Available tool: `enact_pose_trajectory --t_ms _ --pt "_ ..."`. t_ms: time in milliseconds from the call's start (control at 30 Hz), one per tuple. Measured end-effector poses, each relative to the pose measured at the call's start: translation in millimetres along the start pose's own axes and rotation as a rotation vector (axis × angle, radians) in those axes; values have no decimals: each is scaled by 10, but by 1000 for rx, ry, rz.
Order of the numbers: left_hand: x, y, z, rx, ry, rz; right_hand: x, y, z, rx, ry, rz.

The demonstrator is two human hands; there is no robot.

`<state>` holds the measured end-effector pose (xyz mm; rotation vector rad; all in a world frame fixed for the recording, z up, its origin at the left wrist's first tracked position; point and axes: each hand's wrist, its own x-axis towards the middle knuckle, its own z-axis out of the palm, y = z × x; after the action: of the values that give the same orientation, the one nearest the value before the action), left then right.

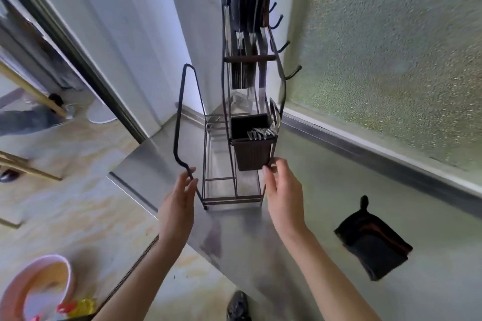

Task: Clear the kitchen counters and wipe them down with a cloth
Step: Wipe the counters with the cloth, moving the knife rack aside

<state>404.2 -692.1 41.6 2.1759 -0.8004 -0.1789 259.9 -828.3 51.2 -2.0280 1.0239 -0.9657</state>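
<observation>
Left hand [180, 197] touches and right hand [280, 187] grips the wire rack [232, 200] on the steel counter [313, 203], cloth [373, 245] nearby.

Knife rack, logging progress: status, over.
Left hand touching side loop of knife rack, right hand pinching its corner post. Rack stands on steel counter, loaded. Dark cloth lies apart, to the right.

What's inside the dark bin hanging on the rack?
In the bin, metal cutlery leans toward the right side; the left part looks dark. The bin's wall hides the lower ends.

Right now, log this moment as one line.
left hand touches rack loop | right hand pinches rack post | cloth lies on counter
</observation>
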Motion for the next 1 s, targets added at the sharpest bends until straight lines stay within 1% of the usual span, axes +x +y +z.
enact_pose_trajectory --t_ms 100,267,500,600,767,900,1000 --pt "11 45 10 -7 39 -16 2 -7 54 -61 26 -3" --pt "7 123 42 -16 47 -53 74 84 -41 101 -45 9" --pt "-105 526 187 43 24 20 432 298 -387 139 -59 -66" --pt "-165 756 331 64 31 25 633 436 -561 126 -81 -95" --pt "-278 1028 635 20 38 -20 862 725 -770 127 -138 -111" --pt "-375 1244 884 2 31 -22 1026 939 -904 143 -220 -110" --pt "-372 1407 1094 -21 10 -78 1205 1096 -949 114 -225 -109"
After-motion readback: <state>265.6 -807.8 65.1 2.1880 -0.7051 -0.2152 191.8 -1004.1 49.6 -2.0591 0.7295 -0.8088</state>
